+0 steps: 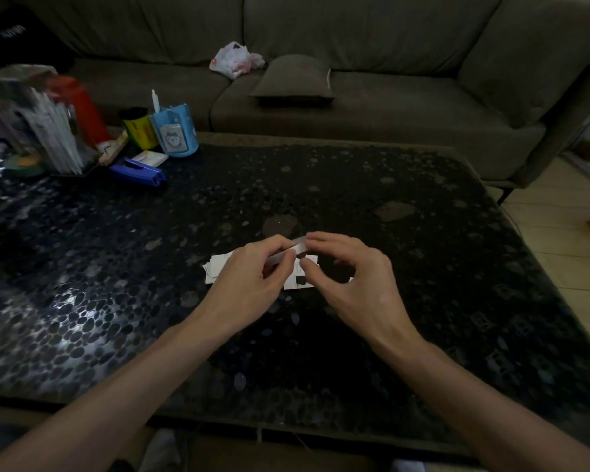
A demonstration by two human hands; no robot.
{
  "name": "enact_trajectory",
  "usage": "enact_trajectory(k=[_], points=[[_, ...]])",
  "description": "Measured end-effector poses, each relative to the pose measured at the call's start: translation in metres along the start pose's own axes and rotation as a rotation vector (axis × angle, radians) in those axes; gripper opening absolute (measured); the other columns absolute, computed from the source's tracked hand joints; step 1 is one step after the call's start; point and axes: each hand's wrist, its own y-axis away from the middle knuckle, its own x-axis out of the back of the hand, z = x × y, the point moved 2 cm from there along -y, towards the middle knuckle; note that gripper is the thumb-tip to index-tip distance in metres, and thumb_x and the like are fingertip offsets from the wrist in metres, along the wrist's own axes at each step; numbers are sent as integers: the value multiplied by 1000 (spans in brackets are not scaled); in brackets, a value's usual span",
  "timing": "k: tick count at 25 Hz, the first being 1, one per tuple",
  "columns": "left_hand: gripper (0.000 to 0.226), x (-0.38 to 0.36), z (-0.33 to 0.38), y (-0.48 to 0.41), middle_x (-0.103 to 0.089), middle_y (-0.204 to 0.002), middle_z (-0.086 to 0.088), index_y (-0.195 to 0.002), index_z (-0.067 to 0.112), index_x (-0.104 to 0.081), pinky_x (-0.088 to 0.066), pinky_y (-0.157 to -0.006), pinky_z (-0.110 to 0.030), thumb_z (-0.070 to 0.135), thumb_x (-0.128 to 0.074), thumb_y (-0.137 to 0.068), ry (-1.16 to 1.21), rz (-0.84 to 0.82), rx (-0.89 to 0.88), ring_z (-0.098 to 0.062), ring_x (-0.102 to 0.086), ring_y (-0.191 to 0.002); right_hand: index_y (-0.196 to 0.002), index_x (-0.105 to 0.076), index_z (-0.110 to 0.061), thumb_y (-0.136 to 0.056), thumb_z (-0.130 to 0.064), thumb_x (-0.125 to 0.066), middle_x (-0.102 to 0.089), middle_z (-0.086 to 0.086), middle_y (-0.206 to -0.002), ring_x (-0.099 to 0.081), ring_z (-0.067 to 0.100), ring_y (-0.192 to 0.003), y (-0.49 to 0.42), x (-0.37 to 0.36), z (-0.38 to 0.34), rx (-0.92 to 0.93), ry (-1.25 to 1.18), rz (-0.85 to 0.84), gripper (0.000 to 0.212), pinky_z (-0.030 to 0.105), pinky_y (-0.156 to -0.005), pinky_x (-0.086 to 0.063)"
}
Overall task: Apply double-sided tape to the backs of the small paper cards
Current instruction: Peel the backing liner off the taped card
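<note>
A grey sofa [355, 63] runs behind a dark pebble-patterned table [423, 267], a cushion [293, 78] and a crumpled plastic bag [235, 59] lying on its seat. At the table's far left corner stands a clutter of stationery: a blue holder [175, 132], a yellow can [138, 127], a red bottle [82, 107] and a blue stapler [140, 173]. Near the table's middle, the person's left hand [249, 281] and right hand [351, 277] meet, both pinching a narrow white strip [295, 248] between thumb and fingers, raised just above the surface. Beneath the hands, small paper cards [215, 267] lie on the table, some in a loose pile under the left hand, another card [298, 282] showing between the two hands.
</note>
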Motion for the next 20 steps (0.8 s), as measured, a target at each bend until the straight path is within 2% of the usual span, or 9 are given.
enact_trajectory(k=[2,4,9,12,17,20], points=[[19,-1,-1,2,-69,-79,3,-109,35,-71,-51,-64,-44,33,-52,-107,-25,-12,-12,-20,-65,-72,-113,-76,-37,-91,-40,-74,-69,-25,-117,-59,-9,-116,1,0,-1,32,11,35,22,15,-95,-50],[19,-1,0,3,-68,-76,5,-110,39,-70,-48,-57,-34,36,-51,-108,-41,-23,-34,-19,-63,-69,-103,-75,-41,-89,-41,-76,-65,-27,-108,-61,-7,-108,-1,0,0,-2,-33,54,14,12,-86,-50],[18,2,4,2,-65,-76,10,-100,48,-65,-44,-56,-22,38,-52,-107,-65,1,-74,-16,-63,-70,-120,-72,-36,-84,-47,-82,-57,-22,-115,-61,-6,-101,-4,0,3,-74,-17,93,39,8,-80,-50],[24,4,7,3,-63,-72,13,-102,55,-61,-40,-53,-15,33,-53,-107,-75,-3,-87,-11,-59,-63,-115,-77,-32,-88,-42,-78,-56,-25,-111,-57,-8,-105,-2,-2,-1,-13,23,51,30,5,-81,-45],[22,4,10,6,-61,-67,19,-116,33,-73,-38,-51,-14,30,-53,-107,-108,-25,-72,-6,-56,-57,-101,-78,-33,-89,-34,-80,-61,-21,-104,-61,-4,-96,-3,-2,-5,-24,39,44,12,8,-79,-47],[23,6,12,6,-62,-65,15,-107,27,-74,-37,-52,-18,29,-51,-108,-114,-30,-50,-10,-57,-59,-95,-75,-33,-90,-34,-77,-61,-19,-98,-61,0,-91,-5,1,-7,-35,-5,-25,6,12,-75,-49]])
